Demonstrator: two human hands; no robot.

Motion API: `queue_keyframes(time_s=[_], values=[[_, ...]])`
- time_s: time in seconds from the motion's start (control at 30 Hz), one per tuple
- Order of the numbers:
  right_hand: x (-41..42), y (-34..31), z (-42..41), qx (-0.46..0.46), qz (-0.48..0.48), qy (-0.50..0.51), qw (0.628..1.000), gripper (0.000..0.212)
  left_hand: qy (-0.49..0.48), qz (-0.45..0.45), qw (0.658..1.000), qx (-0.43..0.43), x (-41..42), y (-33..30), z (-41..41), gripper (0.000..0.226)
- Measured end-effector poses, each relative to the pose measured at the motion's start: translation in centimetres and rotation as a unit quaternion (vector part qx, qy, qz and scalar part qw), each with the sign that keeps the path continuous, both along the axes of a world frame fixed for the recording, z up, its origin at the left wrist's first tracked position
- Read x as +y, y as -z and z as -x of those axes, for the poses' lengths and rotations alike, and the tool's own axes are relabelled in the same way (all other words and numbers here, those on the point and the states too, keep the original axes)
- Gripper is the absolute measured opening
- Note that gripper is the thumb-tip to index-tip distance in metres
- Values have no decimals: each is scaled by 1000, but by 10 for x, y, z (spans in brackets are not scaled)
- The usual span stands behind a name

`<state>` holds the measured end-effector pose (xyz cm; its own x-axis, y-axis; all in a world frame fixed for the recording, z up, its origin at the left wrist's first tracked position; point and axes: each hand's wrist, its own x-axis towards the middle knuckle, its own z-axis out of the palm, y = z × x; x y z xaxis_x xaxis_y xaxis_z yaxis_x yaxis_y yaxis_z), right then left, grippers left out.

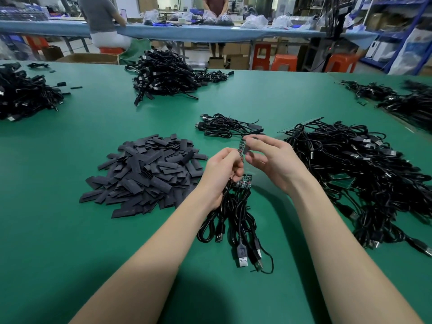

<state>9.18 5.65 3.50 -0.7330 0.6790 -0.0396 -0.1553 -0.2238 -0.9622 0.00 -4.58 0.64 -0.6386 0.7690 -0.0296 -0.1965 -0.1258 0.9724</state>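
My left hand [223,170] grips a bundle of black USB cables [236,220] that hangs down onto the green table [70,242], with small circuit boards [244,182] at their upper ends. Its fingertips hold one small circuit board [241,147] upright. My right hand [268,160] pinches a short black sleeve piece [251,146] right beside that board's top end. How far the sleeve sits over the board is hidden by my fingers.
A heap of flat black sleeve pieces [145,174] lies to the left. A big tangle of black cables [364,183] lies to the right, a small finished bundle [224,126] just beyond my hands, more piles [163,76] farther back. Two people work at a far blue table [210,31].
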Motion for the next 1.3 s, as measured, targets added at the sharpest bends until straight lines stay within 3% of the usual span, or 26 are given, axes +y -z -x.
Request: queue_keyframes(time_s=[0.2, 0.43, 0.73, 1.13, 1.3], values=[[6, 3, -7, 33, -17, -39, 999, 16, 6, -1, 1000, -4, 0, 1, 1, 13], [12, 2, -10, 91, -82, 78, 989, 10, 23, 5, 1000, 17, -1, 0, 1, 5], [11, 2, -11, 74, -179, 78, 978, 12, 37, 13, 999, 29, -2, -3, 0, 9], [17, 4, -17, 72, -144, 12, 987, 16, 51, 33, 996, 57, -2, -3, -1, 6], [24, 1, -28, 53, -115, -54, 990, 22, 61, 41, 995, 73, -2, -4, -2, 19]])
